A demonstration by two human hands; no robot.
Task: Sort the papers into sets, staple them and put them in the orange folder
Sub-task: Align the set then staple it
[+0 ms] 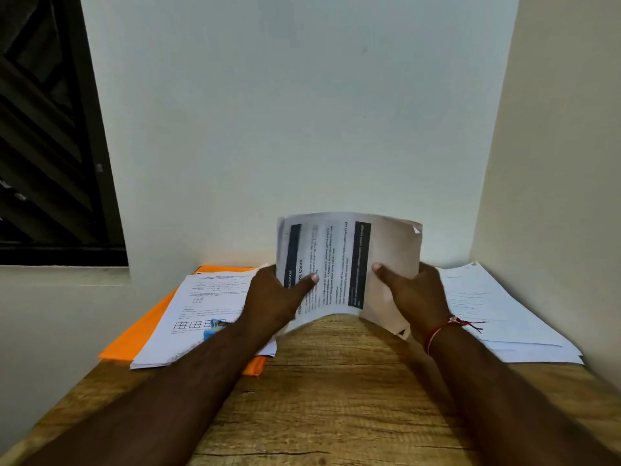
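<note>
Left hand [277, 299] and right hand [415, 297] hold one bundle of printed sheets [331, 260] between them, raised above the wooden tabletop [336, 398] near its far edge. Each hand grips a side of the bundle: the thumbs press on the printed face that is turned toward the camera, and the fingers are curled behind the paper, out of sight. The bundle stands roughly upright, with its lines of text running sideways and its lower edge bowed upward in an arch, clear of the wood. Two dark bands cross the top page, and the word "Clean" can be read beside the left thumb; the remaining print is too blurred to read. At the right side of the bundle, the corners of the rear sheets are splayed apart.

A red thread bracelet [440, 331] circles the right wrist.

On the left of the tabletop lies the orange folder [134, 341], flat and closed. A stack of printed pages [201, 297] lies on it and covers most of it. A small blue stapler [213, 327] rests on that stack, partly hidden by the left forearm. On the right of the tabletop, against the side wall, lies a second pile of white papers [490, 307], its sheets loosely fanned.

A pale wall [302, 112] rises behind the tabletop, and a window with a dark grille [47, 146] is at upper left.
</note>
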